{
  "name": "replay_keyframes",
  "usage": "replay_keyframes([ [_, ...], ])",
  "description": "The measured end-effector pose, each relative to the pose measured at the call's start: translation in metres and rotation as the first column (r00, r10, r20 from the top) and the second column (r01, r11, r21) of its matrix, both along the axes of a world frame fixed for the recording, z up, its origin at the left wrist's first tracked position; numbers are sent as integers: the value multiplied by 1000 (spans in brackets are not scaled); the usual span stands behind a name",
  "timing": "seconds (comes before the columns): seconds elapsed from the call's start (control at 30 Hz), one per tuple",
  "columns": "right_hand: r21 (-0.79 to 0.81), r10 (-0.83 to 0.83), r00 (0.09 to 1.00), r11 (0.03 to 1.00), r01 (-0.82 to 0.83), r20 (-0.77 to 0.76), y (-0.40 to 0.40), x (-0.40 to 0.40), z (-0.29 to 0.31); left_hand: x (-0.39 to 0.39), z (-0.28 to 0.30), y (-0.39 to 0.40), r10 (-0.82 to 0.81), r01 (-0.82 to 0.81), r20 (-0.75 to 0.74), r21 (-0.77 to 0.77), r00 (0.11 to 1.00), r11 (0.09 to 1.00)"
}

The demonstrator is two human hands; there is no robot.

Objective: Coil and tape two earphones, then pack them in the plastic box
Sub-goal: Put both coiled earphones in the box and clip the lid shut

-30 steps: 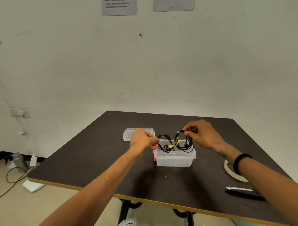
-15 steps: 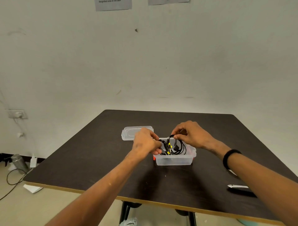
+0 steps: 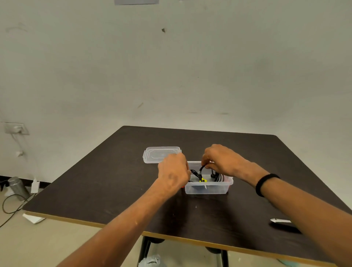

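Earphones (image 3: 207,174), black w/ yellow tape, sit inside clear plastic box (image 3: 207,188) mid-table (image 3: 114,181). Right hand (image 3: 222,160) pinches one coil's top at box rim. Left hand (image 3: 173,174) curled at box's left end; its grip can't be seen. Lid (image 3: 161,154) lies behind-left.

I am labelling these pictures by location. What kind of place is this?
Probably a plain workroom or test room, not a home. A bare dark table stands against a scuffed white wall with a printed sheet stuck on it, and a wall socket with loose cables is at the left.
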State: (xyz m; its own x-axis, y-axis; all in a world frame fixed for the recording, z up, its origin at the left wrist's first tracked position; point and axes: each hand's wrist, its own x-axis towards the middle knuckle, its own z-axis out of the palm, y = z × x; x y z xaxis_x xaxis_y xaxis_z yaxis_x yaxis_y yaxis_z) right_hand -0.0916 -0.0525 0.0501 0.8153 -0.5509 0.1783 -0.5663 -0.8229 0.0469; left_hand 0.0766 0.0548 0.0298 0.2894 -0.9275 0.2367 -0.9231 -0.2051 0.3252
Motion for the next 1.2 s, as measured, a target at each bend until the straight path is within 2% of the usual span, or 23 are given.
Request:
replay_keyframes([
  [0.2, -31, 24, 998, 999, -25, -52, 2, 7, -12, -4, -3, -5, -44, 28, 171, 96, 984, 995],
  [0.37, 26, 29, 998, 999, -28, -59, 2, 9, -23, 0, -3, -11, -93, 60, 168, 189, 981, 980],
  [0.43, 37, 37, 999, 999, -37, -13, 2, 10, -19, 6, -2, -13, -125, 115, 55, 165, 991, 980],
  [0.53, 64, 24, 985, 997, -36, 172, 2, 13, -10, 22, 2, -14, -178, 188, -227, 23, 957, 982],
  [0.67, 166, -85, 916, 986, 20, 392, -6, 29, -2, 53, 5, -17, -73, -2, -435, -169, 898, 986],
  [0.77, 256, -227, 856, 960, 115, 465, -17, 49, 2, 84, -3, -23, 63, -157, -486, -156, 872, 975],
  [0.87, 370, -326, 867, 911, 182, 378, -30, 72, 1, 121, -12, -31, 185, -265, -483, -102, 856, 959],
  [0.97, 459, -383, 884, 857, 232, 268, -43, 91, -6, 153, -19, -38, 296, -331, -501, 19, 814, 943],
  [1.07, 584, -483, 855, 755, 299, 188, -59, 110, -12, 172, -24, -47, 336, -311, -476, 134, 813, 941],
  [1.2, 736, -605, 785, 591, 330, 134, -67, 128, -16, 178, -25, -55, 296, -246, -413, 171, 861, 954],
])
